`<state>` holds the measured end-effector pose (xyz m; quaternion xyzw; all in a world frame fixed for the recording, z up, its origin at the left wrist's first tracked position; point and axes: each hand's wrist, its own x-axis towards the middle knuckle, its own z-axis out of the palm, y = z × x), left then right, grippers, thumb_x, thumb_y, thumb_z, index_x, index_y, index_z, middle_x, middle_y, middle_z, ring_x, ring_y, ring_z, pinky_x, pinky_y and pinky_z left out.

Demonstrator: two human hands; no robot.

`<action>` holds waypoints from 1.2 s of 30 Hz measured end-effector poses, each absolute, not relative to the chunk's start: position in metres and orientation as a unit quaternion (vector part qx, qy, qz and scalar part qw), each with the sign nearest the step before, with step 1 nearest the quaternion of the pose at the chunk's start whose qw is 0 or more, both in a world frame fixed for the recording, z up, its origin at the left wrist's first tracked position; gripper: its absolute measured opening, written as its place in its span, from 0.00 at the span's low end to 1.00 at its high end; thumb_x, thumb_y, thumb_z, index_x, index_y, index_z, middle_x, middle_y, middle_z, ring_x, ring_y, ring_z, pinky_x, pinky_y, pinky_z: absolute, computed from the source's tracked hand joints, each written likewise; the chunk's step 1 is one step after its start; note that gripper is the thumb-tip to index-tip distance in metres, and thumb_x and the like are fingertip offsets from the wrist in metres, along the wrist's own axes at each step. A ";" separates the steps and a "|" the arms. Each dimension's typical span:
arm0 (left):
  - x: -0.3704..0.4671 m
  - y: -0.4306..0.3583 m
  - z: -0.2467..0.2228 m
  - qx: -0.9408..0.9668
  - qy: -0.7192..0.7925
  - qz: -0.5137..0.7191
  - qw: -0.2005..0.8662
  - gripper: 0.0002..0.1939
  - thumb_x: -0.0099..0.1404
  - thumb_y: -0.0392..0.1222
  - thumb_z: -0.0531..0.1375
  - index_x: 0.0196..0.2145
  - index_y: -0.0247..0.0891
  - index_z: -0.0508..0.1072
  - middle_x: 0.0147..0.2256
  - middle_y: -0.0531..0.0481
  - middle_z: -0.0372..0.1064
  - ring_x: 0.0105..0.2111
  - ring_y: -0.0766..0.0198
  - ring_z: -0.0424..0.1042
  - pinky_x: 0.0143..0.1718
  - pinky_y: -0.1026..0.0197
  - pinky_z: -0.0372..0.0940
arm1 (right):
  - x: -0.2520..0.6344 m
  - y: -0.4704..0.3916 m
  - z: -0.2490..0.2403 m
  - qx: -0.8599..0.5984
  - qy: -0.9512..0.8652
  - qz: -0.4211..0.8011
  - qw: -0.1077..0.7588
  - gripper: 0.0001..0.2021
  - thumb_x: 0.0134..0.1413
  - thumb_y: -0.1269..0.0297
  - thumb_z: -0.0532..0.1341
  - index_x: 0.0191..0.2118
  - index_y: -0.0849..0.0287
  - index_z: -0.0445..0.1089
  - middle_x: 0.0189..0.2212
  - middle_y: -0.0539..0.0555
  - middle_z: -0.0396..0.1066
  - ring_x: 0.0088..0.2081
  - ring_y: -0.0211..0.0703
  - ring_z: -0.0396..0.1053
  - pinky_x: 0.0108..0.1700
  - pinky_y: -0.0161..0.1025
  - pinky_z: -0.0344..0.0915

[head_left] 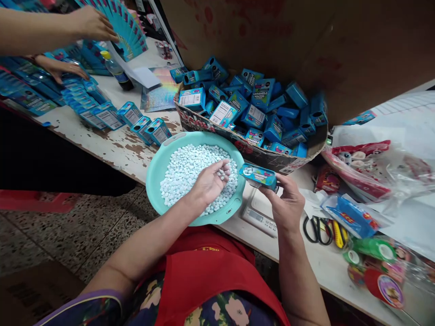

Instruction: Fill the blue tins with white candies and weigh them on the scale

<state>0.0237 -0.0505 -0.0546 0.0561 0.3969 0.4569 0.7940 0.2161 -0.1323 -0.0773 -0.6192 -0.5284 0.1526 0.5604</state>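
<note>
My left hand (211, 182) is over a turquoise plastic basin (153, 181) of small white candies (183, 170), fingers curled around a few of them. In my right hand (288, 199) is a small blue candy box (258, 176), tilted beside the basin's right rim. White candies show in an opening at the box's left end. Part of the box's underside is hidden by my fingers. Beneath that hand, on the table, lies a white digital scale (260, 217), partly covered by the basin.
Behind the basin stands a cardboard box (210, 129) heaped with blue candy boxes. At left, another person's hands (90, 25) are among rows of similar boxes, near a yellow-capped bottle (117, 70). Scissors (317, 230), a yellow cutter (339, 233) and tape rolls (375, 249) lie at right.
</note>
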 end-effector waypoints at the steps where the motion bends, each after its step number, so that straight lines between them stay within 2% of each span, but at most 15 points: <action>1: 0.016 -0.049 -0.054 0.086 0.397 0.450 0.795 0.05 0.65 0.31 0.59 0.34 0.31 0.76 0.26 0.51 0.66 0.22 0.73 0.65 0.21 0.72 0.60 | 0.223 -0.138 -0.085 -0.623 -0.486 0.170 0.589 0.17 0.46 0.61 0.72 0.45 0.52 0.77 0.39 0.51 0.75 0.41 0.45 0.72 0.45 0.44 0.68; 4: -0.009 -0.045 -0.054 0.216 0.410 0.432 0.773 0.07 0.60 0.32 0.63 0.38 0.31 0.76 0.25 0.53 0.64 0.19 0.75 0.60 0.15 0.74 0.52 | 0.247 -0.157 -0.110 -0.638 -0.367 0.191 0.649 0.18 0.41 0.61 0.72 0.42 0.56 0.76 0.37 0.50 0.75 0.39 0.44 0.73 0.46 0.45 0.70; 8: -0.027 -0.039 -0.061 0.230 0.442 0.393 0.773 0.06 0.63 0.33 0.61 0.38 0.32 0.75 0.23 0.54 0.63 0.17 0.75 0.58 0.13 0.74 0.49 | 0.269 -0.176 -0.139 -0.680 -0.305 0.198 0.636 0.21 0.38 0.61 0.73 0.42 0.57 0.74 0.36 0.51 0.76 0.39 0.44 0.74 0.47 0.46 0.71; 10: -0.026 -0.037 -0.065 0.172 0.467 0.408 0.765 0.06 0.66 0.32 0.57 0.37 0.31 0.74 0.24 0.52 0.65 0.19 0.74 0.62 0.15 0.74 0.56 | 0.271 -0.178 -0.149 -0.691 -0.300 0.208 0.624 0.21 0.39 0.59 0.72 0.42 0.58 0.73 0.36 0.51 0.76 0.39 0.44 0.73 0.47 0.47 0.71; 12: -0.021 -0.037 -0.068 0.140 0.490 0.442 0.738 0.09 0.67 0.28 0.54 0.35 0.30 0.74 0.27 0.50 0.67 0.24 0.73 0.69 0.24 0.73 0.66 | 0.270 -0.178 -0.155 -0.696 -0.294 0.217 0.618 0.21 0.39 0.58 0.72 0.41 0.58 0.72 0.37 0.51 0.75 0.39 0.44 0.73 0.48 0.47 0.71; 14: -0.016 -0.038 -0.068 0.140 0.500 0.456 0.723 0.11 0.65 0.24 0.53 0.36 0.30 0.74 0.29 0.48 0.69 0.29 0.72 0.72 0.32 0.72 0.70 | 0.268 -0.179 -0.156 -0.689 -0.290 0.226 0.624 0.23 0.38 0.58 0.73 0.42 0.58 0.71 0.39 0.52 0.75 0.42 0.45 0.74 0.49 0.48 0.71; 15: -0.015 -0.038 -0.067 0.146 0.500 0.451 0.725 0.12 0.64 0.22 0.52 0.36 0.30 0.74 0.29 0.48 0.69 0.30 0.71 0.72 0.33 0.72 0.70 | 0.268 -0.181 -0.156 -0.681 -0.291 0.228 0.632 0.24 0.37 0.59 0.74 0.43 0.57 0.71 0.40 0.53 0.75 0.44 0.46 0.74 0.51 0.48 0.70; 19: -0.017 -0.041 -0.064 0.172 0.484 0.416 0.750 0.12 0.64 0.23 0.52 0.38 0.31 0.73 0.29 0.49 0.69 0.25 0.72 0.68 0.24 0.74 0.65 | 0.275 -0.197 -0.151 -0.646 -0.291 0.205 0.675 0.26 0.43 0.60 0.73 0.50 0.55 0.68 0.50 0.57 0.73 0.52 0.46 0.72 0.57 0.50 0.67; 22: -0.019 -0.041 -0.065 0.180 0.483 0.413 0.751 0.10 0.66 0.26 0.53 0.38 0.31 0.74 0.29 0.49 0.68 0.24 0.73 0.68 0.22 0.74 0.63 | 0.285 -0.215 -0.151 -0.662 -0.256 0.173 0.682 0.21 0.48 0.59 0.71 0.48 0.57 0.70 0.46 0.56 0.75 0.47 0.44 0.74 0.55 0.50 0.68; 26: -0.022 -0.041 -0.069 0.187 0.491 0.402 0.750 0.11 0.64 0.23 0.53 0.37 0.30 0.74 0.29 0.49 0.69 0.25 0.73 0.69 0.23 0.74 0.64 | 0.291 -0.235 -0.156 -0.691 -0.202 0.143 0.679 0.18 0.47 0.58 0.72 0.43 0.58 0.73 0.40 0.55 0.76 0.43 0.43 0.75 0.52 0.48 0.69; 29: -0.024 -0.040 -0.071 0.201 0.495 0.392 0.749 0.13 0.62 0.22 0.54 0.39 0.31 0.74 0.30 0.48 0.70 0.25 0.72 0.69 0.23 0.74 0.64 | 0.290 -0.243 -0.159 -0.704 -0.188 0.138 0.671 0.18 0.47 0.58 0.72 0.43 0.59 0.73 0.40 0.55 0.77 0.42 0.43 0.75 0.51 0.47 0.70; 36: -0.023 -0.042 -0.068 0.216 0.494 0.389 0.747 0.08 0.65 0.27 0.55 0.37 0.31 0.74 0.29 0.49 0.68 0.23 0.72 0.67 0.20 0.73 0.63 | 0.288 -0.242 -0.161 -0.712 -0.182 0.143 0.664 0.18 0.47 0.57 0.72 0.42 0.59 0.74 0.39 0.55 0.78 0.43 0.44 0.75 0.52 0.49 0.70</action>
